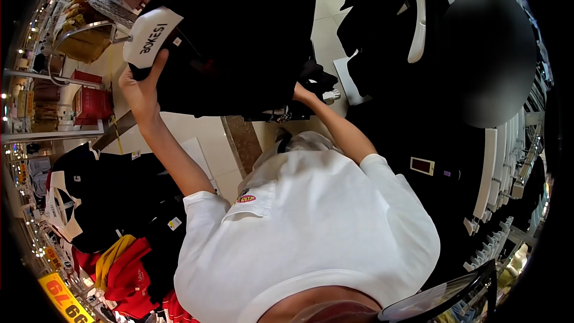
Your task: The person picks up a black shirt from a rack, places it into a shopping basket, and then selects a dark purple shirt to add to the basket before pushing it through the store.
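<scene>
My left hand (143,87) is closed on a white clothes hanger (152,37) marked "BOKESI", with the thumb lying along its front. From this hanger a large black garment (239,42) spreads out across the space in front of me. My right hand (303,92) is at the garment's lower right edge, and its fingers are hidden by dark cloth. Just beyond that hand hang bunched dark items (318,78), too dark to make out. The hanger's metal hook (119,39) points left, close to a curved metal bar.
On the right, black clothes on white hangers (422,18) fill a rack; a blurred oval covers part of it. At left stand racks of clothes and a red box (92,101). Lower left are black garments, a red garment (128,278) and a yellow price sign (64,298).
</scene>
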Action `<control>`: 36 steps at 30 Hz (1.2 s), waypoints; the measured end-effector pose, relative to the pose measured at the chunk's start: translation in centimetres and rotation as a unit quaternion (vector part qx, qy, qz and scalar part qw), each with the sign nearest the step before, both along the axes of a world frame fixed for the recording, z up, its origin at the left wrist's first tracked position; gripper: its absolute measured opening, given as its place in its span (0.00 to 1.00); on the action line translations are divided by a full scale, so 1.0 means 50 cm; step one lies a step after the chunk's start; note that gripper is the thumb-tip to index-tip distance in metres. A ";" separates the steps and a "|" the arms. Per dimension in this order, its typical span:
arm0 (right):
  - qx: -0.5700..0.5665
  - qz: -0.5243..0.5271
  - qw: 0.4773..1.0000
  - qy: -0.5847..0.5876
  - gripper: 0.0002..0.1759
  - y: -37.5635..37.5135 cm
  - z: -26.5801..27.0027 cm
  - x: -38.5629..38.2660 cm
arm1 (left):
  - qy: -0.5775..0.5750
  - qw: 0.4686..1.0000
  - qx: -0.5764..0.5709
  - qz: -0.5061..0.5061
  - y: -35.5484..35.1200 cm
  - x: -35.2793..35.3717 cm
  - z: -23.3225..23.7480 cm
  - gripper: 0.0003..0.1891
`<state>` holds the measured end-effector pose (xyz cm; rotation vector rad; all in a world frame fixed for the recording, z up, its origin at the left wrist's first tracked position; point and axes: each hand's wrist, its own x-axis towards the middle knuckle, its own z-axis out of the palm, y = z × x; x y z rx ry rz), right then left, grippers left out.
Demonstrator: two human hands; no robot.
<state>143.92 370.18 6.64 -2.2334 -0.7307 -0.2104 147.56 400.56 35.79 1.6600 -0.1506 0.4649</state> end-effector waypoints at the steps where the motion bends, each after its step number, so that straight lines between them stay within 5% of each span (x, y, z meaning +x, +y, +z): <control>1: 0.005 -0.003 1.000 0.006 0.21 -0.002 0.004 0.017 | 0.000 1.000 0.000 0.003 0.007 0.005 0.002 0.14; 12: 0.208 -0.166 0.951 0.156 0.20 -0.078 0.158 0.328 | -0.039 0.995 -0.057 0.075 0.050 0.111 0.101 0.20; 17: 0.404 -0.141 0.852 0.300 0.20 -0.125 0.216 0.424 | -0.083 0.993 -0.052 0.065 0.057 0.168 0.161 0.19; 18: 0.273 -0.207 0.920 0.190 0.21 -0.122 0.220 0.418 | -0.099 0.992 -0.041 0.061 0.055 0.181 0.176 0.19; 20: 0.265 -0.225 0.922 0.170 0.22 -0.126 0.235 0.405 | -0.084 0.994 0.010 0.070 0.052 0.193 0.207 0.23; 27: 0.332 -0.256 0.871 0.256 0.24 -0.186 0.158 0.368 | -0.160 0.980 0.119 0.021 0.030 0.328 0.198 0.20; 28: 0.341 -0.258 0.863 0.269 0.25 -0.196 0.145 0.358 | -0.169 0.974 0.150 0.031 -0.046 0.260 0.237 0.18; 33: 0.374 -0.270 0.829 0.316 0.28 -0.283 0.041 0.330 | -0.250 0.955 0.141 -0.080 -0.061 0.335 0.162 0.16; 36: 0.404 -0.302 0.748 0.432 0.27 -0.348 -0.055 0.313 | -0.207 0.960 0.166 -0.089 -0.085 0.335 0.142 0.16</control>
